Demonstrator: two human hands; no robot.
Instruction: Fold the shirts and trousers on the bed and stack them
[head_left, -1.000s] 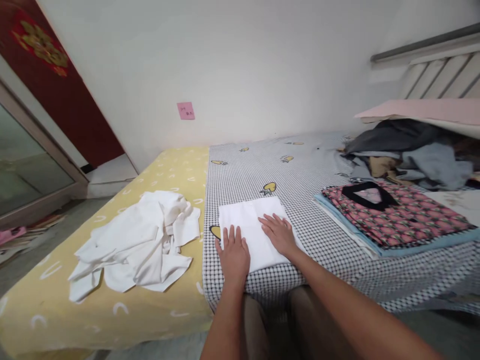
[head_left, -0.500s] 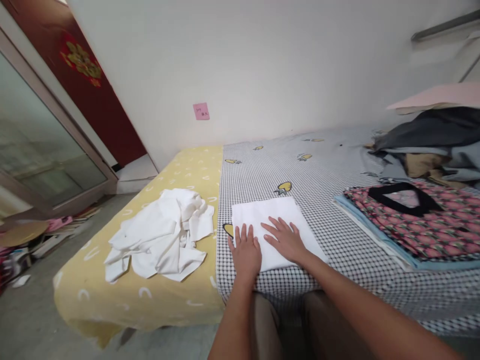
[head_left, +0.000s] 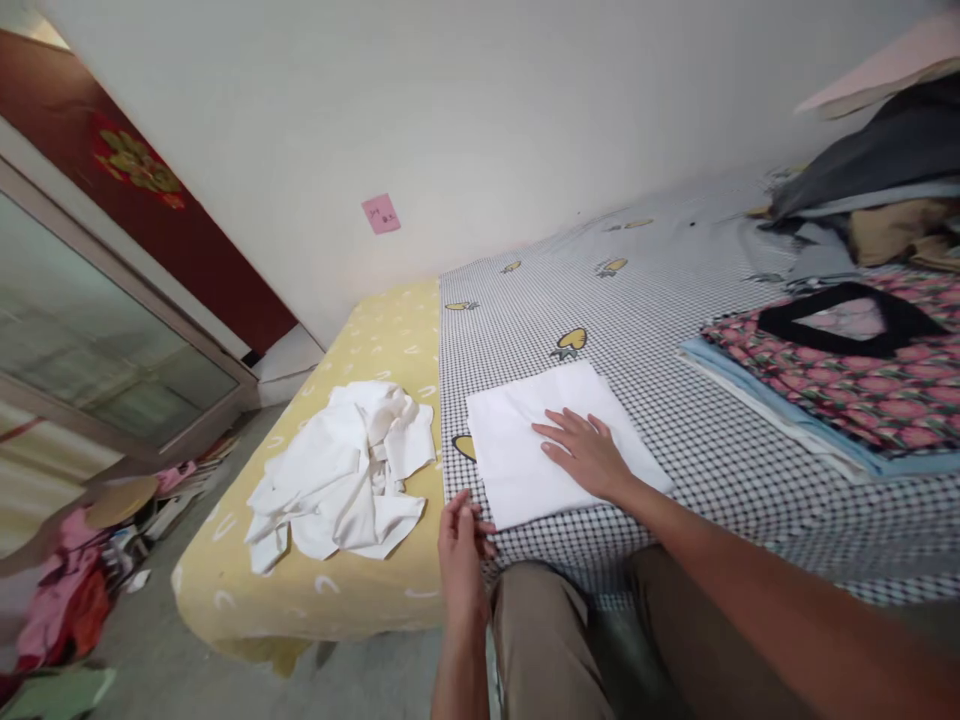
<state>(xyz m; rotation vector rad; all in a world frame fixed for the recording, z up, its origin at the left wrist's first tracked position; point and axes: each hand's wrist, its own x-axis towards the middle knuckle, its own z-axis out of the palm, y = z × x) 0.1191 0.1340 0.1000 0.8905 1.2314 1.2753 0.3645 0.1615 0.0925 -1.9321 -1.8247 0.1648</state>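
Observation:
A white garment folded into a flat rectangle [head_left: 517, 445] lies on the checked bedsheet near the bed's front edge. My right hand [head_left: 585, 450] rests flat on its upper face, fingers spread. At the garment's near left corner is my left hand [head_left: 461, 550], its fingers loosely bent and apart, with the fingertips close to or touching the corner. Whether they reach under the cloth I cannot tell. To the left, a crumpled white garment [head_left: 337, 475] lies in a loose heap on the yellow sheet.
On the right sits a stack of folded clothes topped by a pink patterned shirt [head_left: 862, 380] with a black collar. Behind it is a heap of dark and tan clothes [head_left: 892, 160]. Various items and a pink cloth [head_left: 64, 580] lie on the floor at left.
My left hand has slid off the white garment's top to its near left corner, and its fingers have bent. My right hand stays flat on the cloth. The view has tilted slightly.

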